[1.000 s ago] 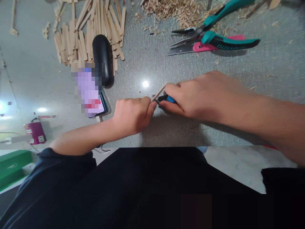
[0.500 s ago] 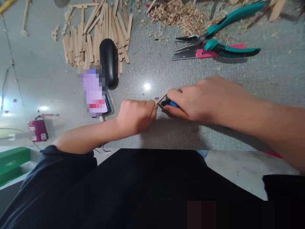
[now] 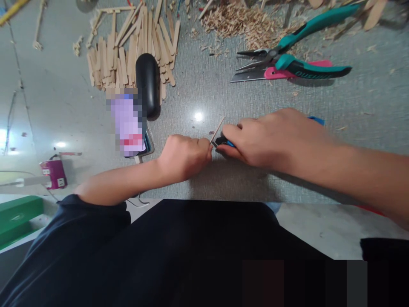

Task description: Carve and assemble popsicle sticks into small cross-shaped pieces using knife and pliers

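Between the closed fingers of my left hand (image 3: 187,157) is a thin wooden stick (image 3: 218,128), its free end slanting up and to the right. My right hand (image 3: 263,138) is wrapped around a blue utility knife (image 3: 316,120), whose black nose and short blade stick out by the thumb. The blade is close against the stick beside my left fingertips; whether it touches cannot be made out. Most of the knife's handle is hidden under my right palm, with its blue back end showing past the hand.
Beyond my hands lie green-handled pliers (image 3: 319,25) over a pink-handled blade (image 3: 247,76), with wood shavings (image 3: 246,23) behind. To the left are many craft sticks (image 3: 123,64), a black case (image 3: 148,85), a phone (image 3: 128,119) and a purple box (image 3: 56,174).
The stick's free end now stands clear of my right fingers and points more steeply upward. My right hand has turned slightly, and the knife's blue back end has come into view.
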`<control>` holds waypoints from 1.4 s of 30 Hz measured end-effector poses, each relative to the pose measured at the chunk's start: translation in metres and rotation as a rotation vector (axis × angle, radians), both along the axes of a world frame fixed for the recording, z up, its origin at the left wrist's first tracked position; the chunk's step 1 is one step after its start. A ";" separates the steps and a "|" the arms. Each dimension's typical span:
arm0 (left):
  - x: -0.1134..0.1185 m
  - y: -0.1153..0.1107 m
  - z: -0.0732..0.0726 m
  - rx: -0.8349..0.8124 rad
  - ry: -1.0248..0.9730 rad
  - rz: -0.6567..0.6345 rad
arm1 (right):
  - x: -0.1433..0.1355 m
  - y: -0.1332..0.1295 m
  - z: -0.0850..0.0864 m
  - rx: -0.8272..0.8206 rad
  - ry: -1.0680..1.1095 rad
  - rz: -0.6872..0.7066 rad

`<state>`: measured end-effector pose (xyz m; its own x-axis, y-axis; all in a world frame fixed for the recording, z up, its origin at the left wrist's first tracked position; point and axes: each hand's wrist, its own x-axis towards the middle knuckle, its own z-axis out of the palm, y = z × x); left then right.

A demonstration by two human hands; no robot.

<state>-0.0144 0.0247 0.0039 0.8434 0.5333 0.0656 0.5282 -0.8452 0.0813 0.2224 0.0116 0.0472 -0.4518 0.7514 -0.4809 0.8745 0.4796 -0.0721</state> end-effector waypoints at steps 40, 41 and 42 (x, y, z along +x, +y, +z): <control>0.008 0.000 0.025 -0.261 0.144 0.193 | 0.011 0.010 0.004 -0.030 0.068 0.010; 0.008 0.000 0.026 -0.264 0.153 0.193 | 0.012 0.010 0.004 -0.034 0.075 0.008; 0.008 0.001 0.027 -0.264 0.162 0.193 | 0.013 0.011 0.004 -0.049 0.082 0.004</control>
<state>-0.0062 0.0258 0.0308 0.7137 0.6644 -0.2218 0.6998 -0.6897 0.1860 0.2349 0.0223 0.0507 -0.4941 0.7261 -0.4783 0.8627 0.4775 -0.1663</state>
